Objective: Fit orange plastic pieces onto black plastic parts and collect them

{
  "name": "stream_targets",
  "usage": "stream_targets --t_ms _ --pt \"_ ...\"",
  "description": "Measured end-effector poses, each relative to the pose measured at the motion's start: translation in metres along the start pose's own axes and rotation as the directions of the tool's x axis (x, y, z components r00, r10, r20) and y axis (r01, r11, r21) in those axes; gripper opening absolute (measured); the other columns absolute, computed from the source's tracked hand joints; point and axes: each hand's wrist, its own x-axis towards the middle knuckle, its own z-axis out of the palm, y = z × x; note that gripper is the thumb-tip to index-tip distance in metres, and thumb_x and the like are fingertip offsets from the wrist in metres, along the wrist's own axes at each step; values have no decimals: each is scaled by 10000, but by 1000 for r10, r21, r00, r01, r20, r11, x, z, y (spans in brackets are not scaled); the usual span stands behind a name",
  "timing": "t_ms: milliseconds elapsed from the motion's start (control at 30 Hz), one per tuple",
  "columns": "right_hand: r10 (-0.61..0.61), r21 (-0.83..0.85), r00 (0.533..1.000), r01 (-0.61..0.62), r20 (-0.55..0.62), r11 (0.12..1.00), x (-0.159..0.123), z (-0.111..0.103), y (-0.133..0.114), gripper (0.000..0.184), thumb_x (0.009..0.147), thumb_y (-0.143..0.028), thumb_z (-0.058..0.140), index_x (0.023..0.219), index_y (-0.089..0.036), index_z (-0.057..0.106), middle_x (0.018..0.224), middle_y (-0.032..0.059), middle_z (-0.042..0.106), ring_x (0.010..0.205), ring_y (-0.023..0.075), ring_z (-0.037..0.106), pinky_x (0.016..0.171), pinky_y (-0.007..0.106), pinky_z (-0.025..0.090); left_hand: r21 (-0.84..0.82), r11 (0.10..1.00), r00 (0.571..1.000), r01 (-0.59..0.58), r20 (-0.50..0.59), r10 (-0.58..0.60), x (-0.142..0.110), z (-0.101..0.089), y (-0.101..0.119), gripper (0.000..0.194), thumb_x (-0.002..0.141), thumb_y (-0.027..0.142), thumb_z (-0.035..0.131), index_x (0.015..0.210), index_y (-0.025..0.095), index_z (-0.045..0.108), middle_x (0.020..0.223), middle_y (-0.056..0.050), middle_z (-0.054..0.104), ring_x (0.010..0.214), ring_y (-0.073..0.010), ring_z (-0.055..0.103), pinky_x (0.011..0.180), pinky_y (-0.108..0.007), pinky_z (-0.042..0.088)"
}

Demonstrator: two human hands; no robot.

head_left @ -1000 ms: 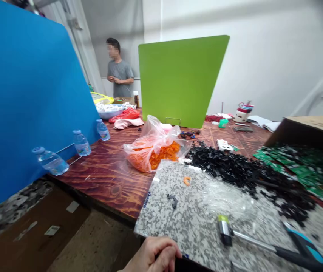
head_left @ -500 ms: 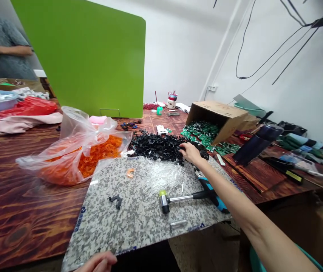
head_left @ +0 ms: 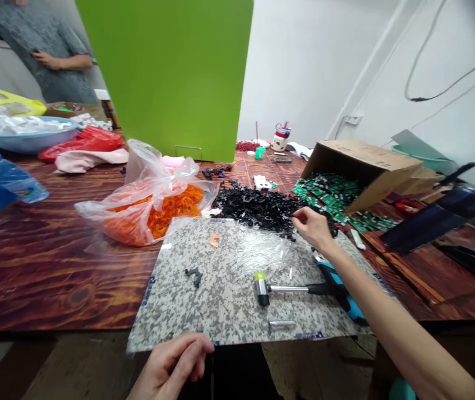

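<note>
My right hand (head_left: 313, 226) hovers at the right front edge of a heap of small black plastic parts (head_left: 256, 205). Its thumb and fingers are pinched together; what they hold cannot be told from the black heap behind. Low in view, my left hand (head_left: 176, 361) is at the front edge of a speckled grey board (head_left: 220, 311), fingers closed, their contents hidden. On the board lie thin clear pins (head_left: 258, 250), one black bracket-like part (head_left: 195, 276), an orange clip (head_left: 214, 240), a mallet (head_left: 262, 289) with yellow and black heads, and a short metal rod (head_left: 281, 323).
A clear bag of orange parts (head_left: 154, 214) sits left of the board. Behind to the right, a cardboard box (head_left: 370, 158) spills green circuit boards (head_left: 333, 189). A blue-handled tool (head_left: 349, 305) lies under my right forearm. A dark flask (head_left: 420, 222) and a green panel (head_left: 166, 78) stand nearby.
The view has swung left, so everything sits farther right in it. My left hand has come further into view at the board's front edge. My right hand stays by the black heap, fingertips pinched.
</note>
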Motion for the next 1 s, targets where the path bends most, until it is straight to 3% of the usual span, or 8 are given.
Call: stream_targets --t_ms 167,233,333,433,567,667,800,1000 --pt "-273 192 959 282 -69 940 -62 -27 -80 76 852 -264 562 887 -206 597 788 35 642 643 162 596 590 282 472 -164 983 996 79 56 -71 5 18 10 364 943 420 436 1060 165 669 764 -44 651 632 -134 546 612 -231 447" --pt "-537 300 842 524 -46 797 -94 -28 -115 92 880 -185 518 929 -227 584 812 46 644 730 184 606 643 300 490 -233 969 996 82 46 -73 10 26 14 414 946 457 402 1092 154 644 855 -69 661 641 -136 540 596 -239 439" --pt "-760 328 649 723 -23 608 -133 -18 -152 133 900 -140 475 950 -181 591 821 87 656 721 205 590 637 325 494 -265 962 996 68 -30 -79 16 34 19 508 947 501 356 782 127 658 693 -38 596 610 -136 503 617 -255 418" --pt "-809 326 588 762 12 559 -151 -3 -166 158 911 -135 448 934 -134 604 829 102 663 703 208 572 625 336 488 -299 950 983 86 -129 -130 18 35 17 522 919 525 409 578 151 540 536 25 442 539 -117 415 563 -244 366" --pt "-835 375 548 762 60 527 -147 4 -168 156 924 -157 448 916 -151 603 862 83 662 729 190 566 640 317 457 -347 931 969 114 -169 -182 17 26 9 407 889 461 519 653 137 589 551 37 438 549 -107 392 547 -231 350" --pt "-788 429 611 695 71 578 -124 10 -160 129 921 -215 475 908 -172 597 837 65 661 735 174 575 666 298 446 -401 906 955 138 -190 -229 16 19 2 385 865 480 551 821 114 661 604 0 575 558 -110 450 548 -232 371" --pt "-445 182 877 415 183 892 -81 28 -133 156 915 -291 475 871 -202 596 824 50 654 757 173 603 674 279 437 -494 859 912 134 -277 -302 14 15 -5 508 770 600 606 910 116 666 689 -47 678 570 -119 537 503 -214 375" --pt "-314 -37 921 331 231 943 -46 71 -101 209 836 -357 535 689 -216 582 655 42 612 618 226 593 519 288 338 -575 815 915 72 -287 -283 17 11 -28 600 655 708 625 810 129 630 641 -51 676 515 -125 586 394 -184 297"
